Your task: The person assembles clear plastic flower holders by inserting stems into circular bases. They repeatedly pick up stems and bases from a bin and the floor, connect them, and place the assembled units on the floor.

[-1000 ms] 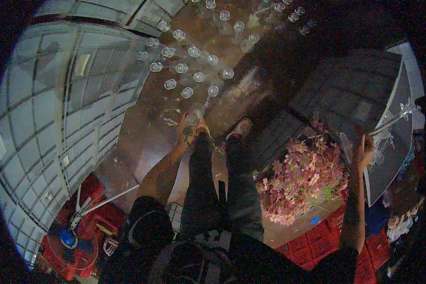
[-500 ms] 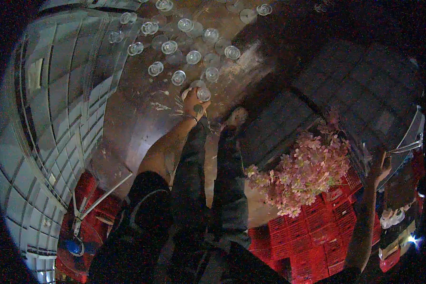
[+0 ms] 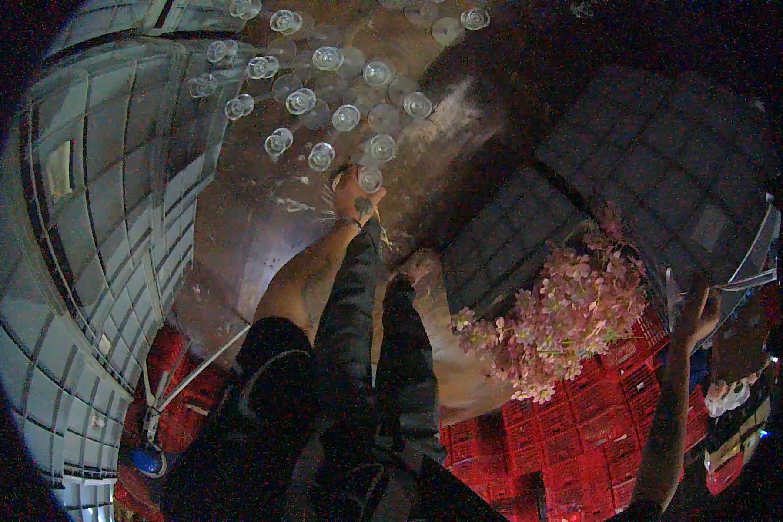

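My left hand (image 3: 355, 197) is closed around the lower part of a clear stemmed glass (image 3: 370, 180), the nearest of a loose group on the brown surface. Just beyond it stand other clear glasses, among them one glass (image 3: 321, 157) to the left and another glass (image 3: 383, 146) to the right. Far to the right, my right hand (image 3: 701, 315) is raised with its fingers curled, beside the end of thin pale bars (image 3: 746, 280). What lies inside that grip is too dark to make out. Pink artificial-looking flowers (image 3: 565, 304) spread left of my right hand.
Stacked red plastic crates (image 3: 565, 435) fill the lower right beneath the flowers. A pale gridded panel wall (image 3: 104, 191) runs along the left. Dark gridded panels (image 3: 505, 230) lie to the right. My legs and feet are in the middle, near the glasses.
My left hand stays on the same glass. My right foot has drawn back toward me. The whole view has shifted slightly, and my right hand remains raised at the right.
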